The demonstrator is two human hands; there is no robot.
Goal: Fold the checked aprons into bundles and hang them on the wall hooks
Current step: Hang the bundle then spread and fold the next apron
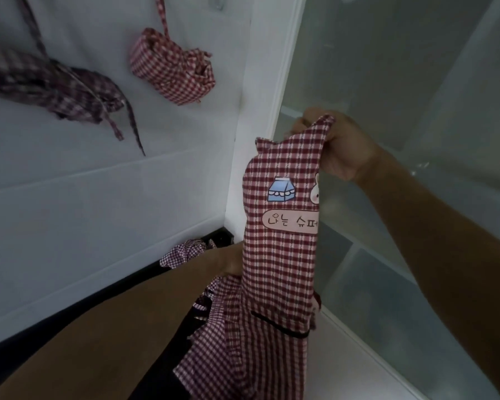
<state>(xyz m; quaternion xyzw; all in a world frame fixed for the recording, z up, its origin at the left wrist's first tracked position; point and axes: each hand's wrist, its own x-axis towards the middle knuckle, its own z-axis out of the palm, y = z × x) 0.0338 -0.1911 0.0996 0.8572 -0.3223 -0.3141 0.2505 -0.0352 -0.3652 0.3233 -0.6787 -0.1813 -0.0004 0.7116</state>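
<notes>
Right grip: the right hand point(339, 145) is raised, fingers curled and closed over the top edge of the held apron point(282, 232), which is bunched inside the fist
Left grip: the left hand point(228, 262) is lower and to the left of the right grip, mostly hidden behind the cloth; whether its fingers are closed on the fabric cannot be told
Held apron: red-and-white checked cloth, folded lengthwise into a narrow strip, is hung down from the right grip; its lower part is spread wider below the left grip
Print on apron: a blue milk carton point(281, 189), part of a rabbit figure and a pink label with lettering are seen just below the right grip
Dark band: a thin black line point(280, 326) is seen across the cloth, lower than both grips
Hung bundle: a folded checked bundle point(172, 72) is suspended by its strap on the white wall point(70, 197), up and left of both grips
Second bundle: a darker checked bundle point(49, 85), blurred, is seen further left, straps dangling
Glass panel: a frosted pane point(416, 82) is seen behind the right grip
</notes>
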